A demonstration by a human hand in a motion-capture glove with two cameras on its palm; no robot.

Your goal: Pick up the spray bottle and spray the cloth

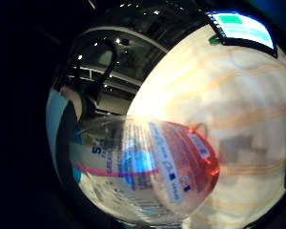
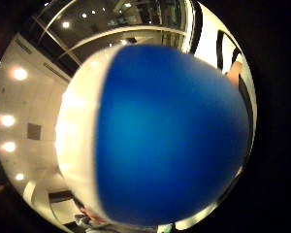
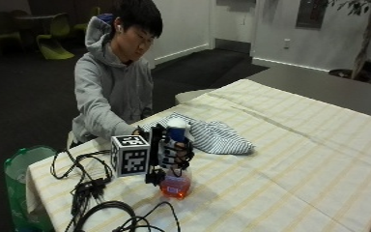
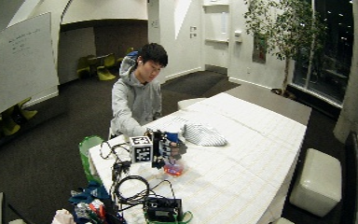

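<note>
— Where do we see the spray bottle (image 3: 175, 164)?
— Upright on the table (image 3: 288, 159), our gloved right hand (image 3: 173, 152) wrapped around it; striped cloth (image 3: 205, 135) lies at its two o'clock.

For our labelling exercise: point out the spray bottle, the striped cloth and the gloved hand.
spray bottle (image 3: 175, 186), outside view, on its reddish base.
striped cloth (image 3: 214, 137), outside view, on its bunched middle.
gloved hand (image 3: 173, 153), outside view, on the fingers round the bottle.
</note>
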